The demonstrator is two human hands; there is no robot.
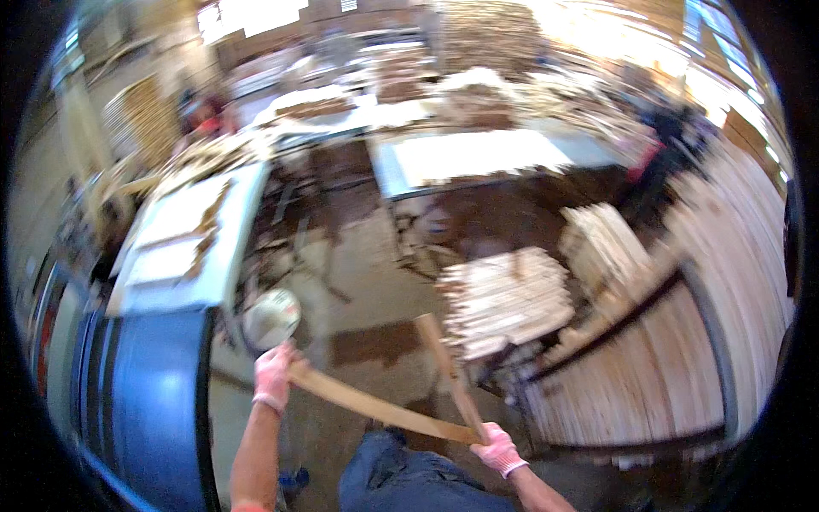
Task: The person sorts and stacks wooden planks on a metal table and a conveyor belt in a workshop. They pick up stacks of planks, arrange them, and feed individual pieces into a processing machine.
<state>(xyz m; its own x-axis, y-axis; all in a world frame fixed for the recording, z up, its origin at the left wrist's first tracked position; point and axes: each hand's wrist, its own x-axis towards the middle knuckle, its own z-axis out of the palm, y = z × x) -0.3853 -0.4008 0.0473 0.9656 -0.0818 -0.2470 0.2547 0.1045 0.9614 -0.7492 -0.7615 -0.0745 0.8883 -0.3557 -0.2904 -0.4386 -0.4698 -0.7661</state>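
Observation:
My left hand (273, 374), in a pink and white work glove, is closed on one end of a long, thin wooden strip (375, 407). The strip runs across in front of my legs to my right hand (497, 449), gloved alike and closed on its other end. From the right hand a second wooden strip (450, 367) points up and away, tilted leftward. The two strips meet at that hand, and its grip on each is partly hidden. Beyond the left hand a round, whitish bucket (272, 317) stands on the floor.
At left is a blue machine or conveyor (153, 397), with a light table (141, 293) beyond it. Wooden strips lie stacked (512, 303) ahead to the right, beside a metal-framed rack of boards (636, 375). Another table (392, 175) stands farther off. A blurred person (670, 141) is at far right.

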